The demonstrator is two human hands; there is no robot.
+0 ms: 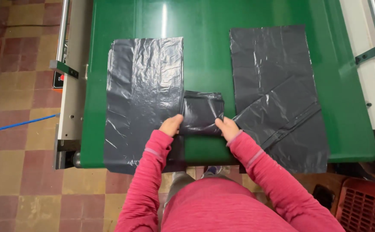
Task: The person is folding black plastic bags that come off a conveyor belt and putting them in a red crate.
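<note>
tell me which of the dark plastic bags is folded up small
The middle bag, held between both hands; the left bag and right bag lie flat.

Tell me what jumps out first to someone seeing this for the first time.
The bright green table fills the view. Two flat dark grey plastic bags lie on it, one at left, one at right. Between them, the left hand and right hand grip a small folded bag.

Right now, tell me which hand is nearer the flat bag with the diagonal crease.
Right. The right hand grips the folded bag just beside that creased bag; the left hand is across the bundle, farther away.
</note>
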